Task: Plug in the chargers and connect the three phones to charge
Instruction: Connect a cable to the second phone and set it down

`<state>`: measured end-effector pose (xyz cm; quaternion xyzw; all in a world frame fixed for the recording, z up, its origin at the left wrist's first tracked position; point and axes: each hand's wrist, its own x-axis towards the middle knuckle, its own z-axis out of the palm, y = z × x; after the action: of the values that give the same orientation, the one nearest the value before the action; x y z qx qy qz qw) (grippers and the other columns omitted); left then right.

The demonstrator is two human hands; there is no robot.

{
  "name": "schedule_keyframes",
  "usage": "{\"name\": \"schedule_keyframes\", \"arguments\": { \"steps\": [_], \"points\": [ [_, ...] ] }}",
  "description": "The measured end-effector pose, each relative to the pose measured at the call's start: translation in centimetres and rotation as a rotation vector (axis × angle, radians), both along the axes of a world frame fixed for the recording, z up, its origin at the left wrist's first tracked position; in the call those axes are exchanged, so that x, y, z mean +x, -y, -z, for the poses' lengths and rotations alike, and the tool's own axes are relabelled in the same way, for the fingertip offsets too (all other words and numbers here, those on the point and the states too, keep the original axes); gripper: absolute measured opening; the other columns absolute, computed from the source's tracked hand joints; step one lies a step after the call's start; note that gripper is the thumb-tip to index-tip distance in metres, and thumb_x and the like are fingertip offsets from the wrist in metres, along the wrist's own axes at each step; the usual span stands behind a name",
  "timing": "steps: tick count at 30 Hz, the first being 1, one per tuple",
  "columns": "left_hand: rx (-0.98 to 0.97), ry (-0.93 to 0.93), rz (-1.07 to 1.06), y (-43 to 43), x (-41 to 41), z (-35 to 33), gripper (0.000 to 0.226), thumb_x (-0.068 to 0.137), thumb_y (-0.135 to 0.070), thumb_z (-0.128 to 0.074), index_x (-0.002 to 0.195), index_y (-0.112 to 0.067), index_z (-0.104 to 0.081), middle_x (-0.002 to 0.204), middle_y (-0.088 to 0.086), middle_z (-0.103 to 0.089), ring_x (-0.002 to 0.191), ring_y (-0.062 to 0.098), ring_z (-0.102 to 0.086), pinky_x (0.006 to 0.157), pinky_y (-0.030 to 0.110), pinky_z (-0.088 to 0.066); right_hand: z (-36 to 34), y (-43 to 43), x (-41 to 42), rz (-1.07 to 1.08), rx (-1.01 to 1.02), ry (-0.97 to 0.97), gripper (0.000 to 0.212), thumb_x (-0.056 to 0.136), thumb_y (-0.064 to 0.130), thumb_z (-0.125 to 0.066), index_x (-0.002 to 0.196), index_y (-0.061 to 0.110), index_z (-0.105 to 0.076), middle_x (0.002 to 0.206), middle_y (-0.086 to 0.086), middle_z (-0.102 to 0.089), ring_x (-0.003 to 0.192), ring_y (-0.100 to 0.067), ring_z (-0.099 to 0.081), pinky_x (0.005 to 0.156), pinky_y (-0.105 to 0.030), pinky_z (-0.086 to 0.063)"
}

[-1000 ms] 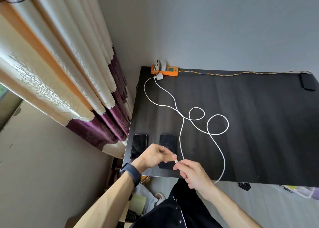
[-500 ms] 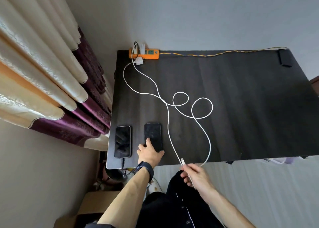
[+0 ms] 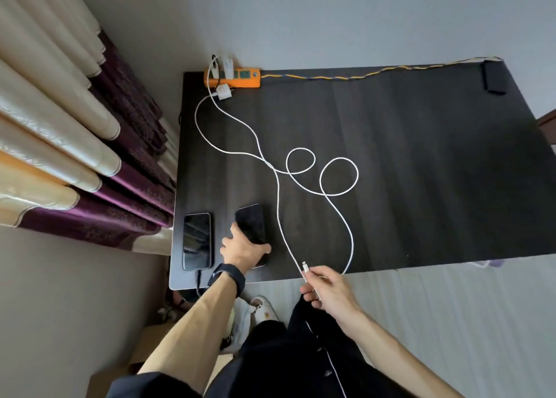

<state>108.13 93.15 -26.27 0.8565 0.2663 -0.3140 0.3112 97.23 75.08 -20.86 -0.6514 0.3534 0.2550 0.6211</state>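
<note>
Two dark phones lie near the front left of the black table (image 3: 421, 163). The left phone (image 3: 197, 241) has a dark cable at its near end. My left hand (image 3: 243, 250) grips the near end of the middle phone (image 3: 251, 223), which sits slightly tilted. My right hand (image 3: 326, 289) pinches the plug end of a white cable (image 3: 322, 193), the connector tip pointing up just past the table's front edge. The cable loops back to a white charger (image 3: 224, 92) lying beside the orange power strip (image 3: 233, 77). A third dark phone (image 3: 495, 77) lies at the far right corner.
Cream and purple curtains (image 3: 75, 144) hang close along the table's left side. A second white cable runs from the power strip across the table. A yellow-blue twisted cord (image 3: 376, 72) runs along the back edge. Bags and shoes (image 3: 258, 307) sit on the floor below the front edge.
My left hand left the cable plug, moved to the middle phone and now grips its near end. My right hand keeps the plug and has drawn slightly back to the table edge.
</note>
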Motion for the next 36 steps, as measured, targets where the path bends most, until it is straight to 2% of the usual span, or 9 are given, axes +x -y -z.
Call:
{"name": "schedule_keyframes", "arguments": {
  "steps": [2, 4, 7, 12, 15, 19, 25, 29, 36],
  "points": [
    [-0.304, -0.047, -0.257, -1.4, 0.6, -1.6, 0.097, 0.057, -0.041, -0.085, 0.134, -0.012, -0.034, 0.116, 0.013, -0.057, 0.100, 0.031, -0.061, 0.082, 0.044, -0.056, -0.6, -0.3, 0.3, -0.011, 0.028, 0.005, 0.012, 0.095, 0.026, -0.065, 0.099, 0.017, -0.072, 0.074, -0.003, -0.075, 0.064, -0.012, -0.062, 0.059, -0.027, -0.048],
    [-0.638, -0.144, -0.435, -2.7, 0.6, -3.5, 0.066, 0.062, -0.034, -0.086, 0.111, -0.014, -0.046, 0.087, 0.009, -0.053, 0.067, 0.021, -0.053, 0.058, 0.033, -0.052, -1.1, -0.7, 0.5, -0.023, 0.060, 0.025, 0.012, 0.094, 0.025, -0.066, 0.098, 0.015, -0.072, 0.074, -0.004, -0.073, 0.057, -0.012, -0.054, 0.052, -0.027, -0.041],
    [-0.856, -0.198, -0.487, -3.9, -0.2, -4.8, 0.065, 0.055, -0.035, -0.091, 0.102, -0.014, -0.050, 0.082, 0.009, -0.038, 0.062, 0.020, -0.032, 0.059, 0.032, -0.046, -1.4, -1.5, 0.7, -0.049, 0.031, 0.082, 0.012, 0.094, 0.027, -0.066, 0.096, 0.017, -0.072, 0.073, -0.001, -0.070, 0.049, -0.003, -0.047, 0.050, -0.022, -0.031],
    [-0.830, -0.129, -0.485, -3.9, -1.7, -6.3, 0.089, 0.072, -0.024, -0.084, 0.136, -0.028, -0.022, 0.088, 0.008, -0.057, 0.082, 0.024, -0.053, 0.076, 0.044, -0.051, -2.1, -3.7, 1.8, -0.110, -0.067, 0.190, 0.022, 0.093, 0.043, -0.063, 0.087, 0.023, -0.070, 0.073, 0.008, -0.071, 0.070, -0.003, -0.062, 0.067, -0.022, -0.041],
    [-0.820, -0.128, -0.513, -3.0, -2.4, -7.2, 0.087, 0.076, -0.023, -0.082, 0.139, -0.026, -0.022, 0.091, 0.006, -0.061, 0.084, 0.022, -0.058, 0.063, 0.040, -0.056, -2.4, -5.0, 2.1, -0.200, -0.097, 0.260, 0.030, 0.088, 0.051, -0.067, 0.085, 0.021, -0.071, 0.077, 0.007, -0.071, 0.075, -0.005, -0.064, 0.071, -0.023, -0.048],
    [-0.780, -0.136, -0.512, -2.4, -3.0, -6.8, 0.096, 0.070, -0.026, -0.086, 0.140, -0.028, -0.020, 0.089, 0.009, -0.066, 0.081, 0.024, -0.062, 0.063, 0.040, -0.059, -2.2, -5.9, 2.2, -0.285, -0.250, 0.316, 0.046, 0.083, 0.051, -0.072, 0.069, 0.009, -0.060, 0.057, 0.009, -0.053, 0.055, -0.003, -0.046, 0.053, -0.016, -0.037],
    [-0.834, -0.115, -0.564, -3.6, -3.5, -6.8, 0.086, 0.071, -0.021, -0.087, 0.132, -0.027, -0.027, 0.106, 0.011, -0.070, 0.083, 0.022, -0.068, 0.079, 0.049, -0.059, -2.5, -6.3, 2.2, -0.308, -0.374, 0.360, 0.046, 0.090, 0.039, -0.066, 0.062, 0.007, -0.049, 0.051, 0.003, -0.048, 0.049, -0.007, -0.040, 0.048, -0.018, -0.033],
    [-0.934, -0.106, -0.669, -4.7, -2.8, -6.2, 0.062, 0.085, 0.004, -0.067, 0.138, -0.016, -0.041, 0.085, 0.012, -0.074, 0.069, 0.021, -0.051, 0.062, 0.036, -0.059, -2.7, -5.9, 3.2, -0.223, -0.346, 0.300, 0.038, 0.089, 0.039, -0.065, 0.063, 0.011, -0.064, 0.059, 0.001, -0.065, 0.058, -0.013, -0.054, 0.062, -0.030, -0.044],
    [-1.079, -0.073, -0.762, -4.9, -2.5, -7.0, 0.057, 0.086, 0.013, -0.059, 0.128, -0.026, -0.053, 0.105, 0.017, -0.069, 0.089, 0.027, -0.064, 0.075, 0.035, -0.049, -4.4, -5.3, 3.8, -0.160, -0.135, 0.236, 0.036, 0.093, 0.034, -0.065, 0.071, 0.006, -0.066, 0.042, 0.015, -0.041, 0.042, -0.001, -0.038, 0.055, -0.020, -0.031]
  ]
}}
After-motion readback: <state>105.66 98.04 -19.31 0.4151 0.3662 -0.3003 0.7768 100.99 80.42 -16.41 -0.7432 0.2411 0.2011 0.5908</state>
